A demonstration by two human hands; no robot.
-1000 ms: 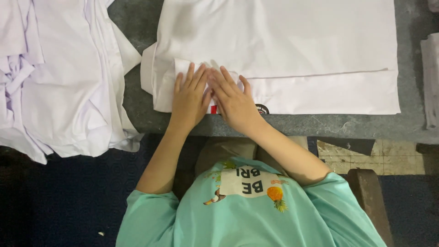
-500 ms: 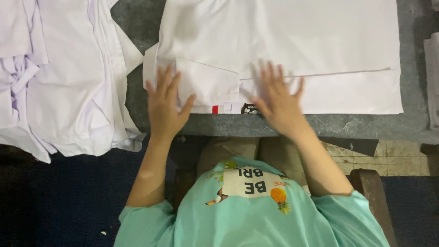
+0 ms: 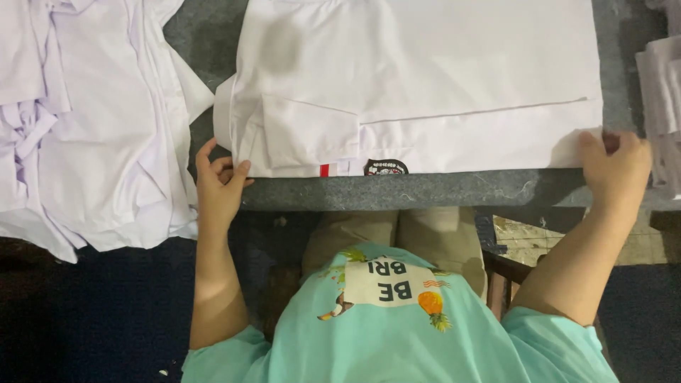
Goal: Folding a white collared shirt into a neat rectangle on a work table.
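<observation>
At the far left, a loose heap of white garments (image 3: 78, 128) lies over the edge of the grey worktop (image 3: 425, 190), untouched. Just right of it, the left hand (image 3: 218, 186) now sits at the near left corner of the folded white shirt (image 3: 418, 85), fingers curled at the hem beside the folded-over sleeve (image 3: 308, 131). A second ago both hands were pressed together at the middle of the near edge; they have since swept outward, well apart. A small red tag (image 3: 324, 170) and a dark round badge (image 3: 385, 167), which the hands covered before, now show along that edge. The right hand (image 3: 616, 167) has gone to the near right corner, fingers bent over the cloth, seemingly pinching it. The shirt lies flat and smooth across the worktop, so the pressing stroke looks finished, each hand at a corner. A second white stack (image 3: 663, 92) sits at the far right.
</observation>
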